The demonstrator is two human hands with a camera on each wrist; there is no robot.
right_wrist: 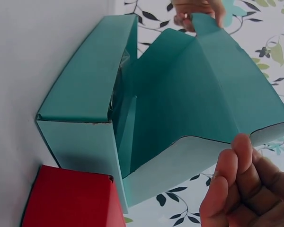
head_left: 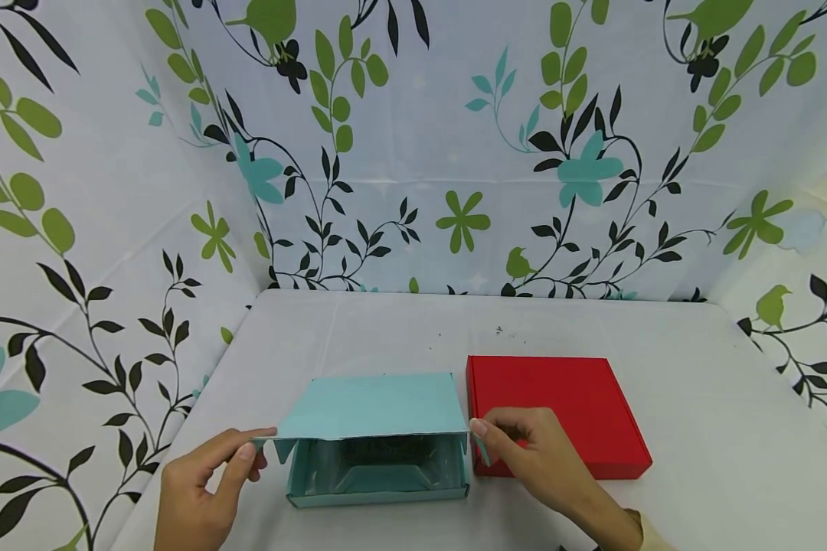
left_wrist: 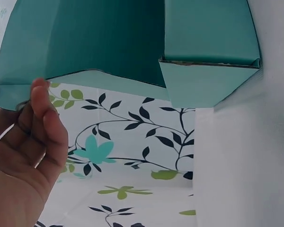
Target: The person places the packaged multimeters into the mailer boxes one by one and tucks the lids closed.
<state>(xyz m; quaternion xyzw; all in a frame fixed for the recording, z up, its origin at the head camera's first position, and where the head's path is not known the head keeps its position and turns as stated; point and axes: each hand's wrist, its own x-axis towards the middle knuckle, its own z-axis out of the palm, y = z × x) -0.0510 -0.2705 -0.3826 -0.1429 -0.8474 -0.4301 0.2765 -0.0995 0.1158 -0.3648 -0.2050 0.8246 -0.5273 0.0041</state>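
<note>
A teal cardboard box [head_left: 379, 501] stands on the table with its hinged lid [head_left: 379, 405] raised partway. Clear plastic [head_left: 317, 467] shows inside it; the rest of the inside is dark. My left hand [head_left: 207, 486] pinches the side tab at the lid's front left corner between thumb and finger. At the opposite corner, my right hand [head_left: 540, 455] pinches the other side tab. Both wrist views show the lid's folded side flaps [right_wrist: 175, 156] hanging beside the box walls. Right beside the teal box lies a flat red box [head_left: 551, 390], closed, partly behind my right hand.
The white table [head_left: 386, 325] has a few small dark specks near its back edge. A curtain [head_left: 420, 153] printed with leaves, flowers and birds hangs behind the table and along both sides.
</note>
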